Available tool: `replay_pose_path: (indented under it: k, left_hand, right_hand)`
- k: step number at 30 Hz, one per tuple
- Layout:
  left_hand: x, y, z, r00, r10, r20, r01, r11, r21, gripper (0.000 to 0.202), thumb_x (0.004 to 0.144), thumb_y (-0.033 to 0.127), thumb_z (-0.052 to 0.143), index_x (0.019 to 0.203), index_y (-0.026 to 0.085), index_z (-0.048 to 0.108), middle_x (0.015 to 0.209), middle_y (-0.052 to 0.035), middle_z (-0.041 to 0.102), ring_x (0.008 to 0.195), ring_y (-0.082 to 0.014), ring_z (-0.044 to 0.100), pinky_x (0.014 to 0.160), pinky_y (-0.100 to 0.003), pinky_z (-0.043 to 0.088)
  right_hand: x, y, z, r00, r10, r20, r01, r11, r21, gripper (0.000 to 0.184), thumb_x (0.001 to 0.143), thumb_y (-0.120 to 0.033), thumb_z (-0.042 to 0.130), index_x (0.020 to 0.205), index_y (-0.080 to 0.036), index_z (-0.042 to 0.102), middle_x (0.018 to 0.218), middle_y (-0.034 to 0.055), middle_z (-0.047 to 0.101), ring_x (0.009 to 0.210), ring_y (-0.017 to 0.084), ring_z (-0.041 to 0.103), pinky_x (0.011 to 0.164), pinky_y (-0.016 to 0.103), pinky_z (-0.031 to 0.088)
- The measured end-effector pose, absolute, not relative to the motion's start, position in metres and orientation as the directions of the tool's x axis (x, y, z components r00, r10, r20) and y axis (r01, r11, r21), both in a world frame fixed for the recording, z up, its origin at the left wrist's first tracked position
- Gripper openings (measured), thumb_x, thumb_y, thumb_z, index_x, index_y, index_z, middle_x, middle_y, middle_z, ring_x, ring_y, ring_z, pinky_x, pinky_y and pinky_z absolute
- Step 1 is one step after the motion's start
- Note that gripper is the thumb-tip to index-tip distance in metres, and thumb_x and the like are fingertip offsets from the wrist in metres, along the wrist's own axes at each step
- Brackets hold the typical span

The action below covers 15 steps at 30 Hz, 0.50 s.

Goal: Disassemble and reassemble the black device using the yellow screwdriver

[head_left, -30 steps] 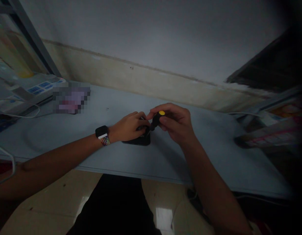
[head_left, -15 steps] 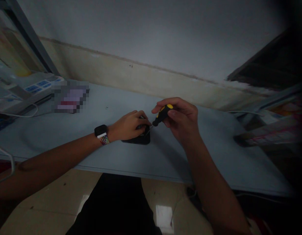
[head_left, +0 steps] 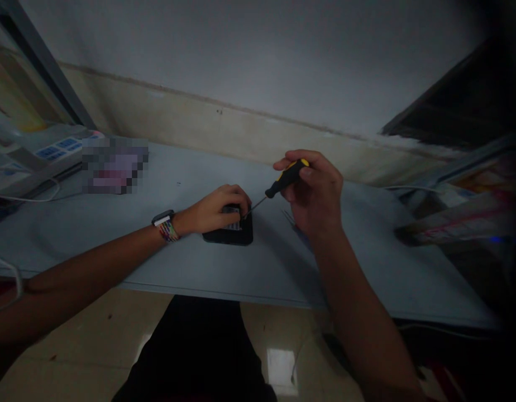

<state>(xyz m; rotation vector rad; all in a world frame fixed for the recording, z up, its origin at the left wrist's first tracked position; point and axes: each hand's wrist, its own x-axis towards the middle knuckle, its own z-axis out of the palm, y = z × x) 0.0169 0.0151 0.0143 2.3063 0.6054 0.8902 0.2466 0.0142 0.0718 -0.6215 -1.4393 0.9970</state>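
Observation:
A small black flat device [head_left: 233, 233] lies on the pale table [head_left: 115, 234]. My left hand [head_left: 214, 207], with a watch on its wrist, rests curled over the device's top and holds it down. A black and yellow screwdriver [head_left: 283, 180] slants down to the left, its thin tip just above the device's right side. My right hand [head_left: 314, 187] is closed around the screwdriver's handle, raised off the table. A thin metal object [head_left: 288, 216] lies on the table beside my right wrist; I cannot make out what it is.
A light machine with blue buttons [head_left: 40, 153] and a white cable [head_left: 27, 196] sit at the far left. A blurred patch [head_left: 114, 166] lies beside them. Stacked packets and papers [head_left: 463, 218] crowd the right side. The wall runs close behind the table.
My right hand has lifted up and to the right with the screwdriver, tilting it so the tip draws away from the device. My left hand stays on the device.

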Motion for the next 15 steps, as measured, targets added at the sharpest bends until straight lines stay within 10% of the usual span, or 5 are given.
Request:
replay_pose_path:
  k: [15]
  left_hand:
    - [0.010,0.027,0.021,0.599,0.655,0.460,0.280,-0.710,0.647,0.012,0.097,0.026,0.067,0.096,0.019,0.077,0.101,-0.0062,0.077,0.101,-0.0198,0.072,0.098,-0.037,0.054]
  right_hand:
    - [0.252,0.029,0.066,0.018,0.871,0.490,-0.131,0.488,-0.863,0.029,0.089,-0.054,0.079,0.105,-0.029,0.080,0.102,0.0010,0.080,0.048,0.006,0.045,0.043,0.026,0.033]
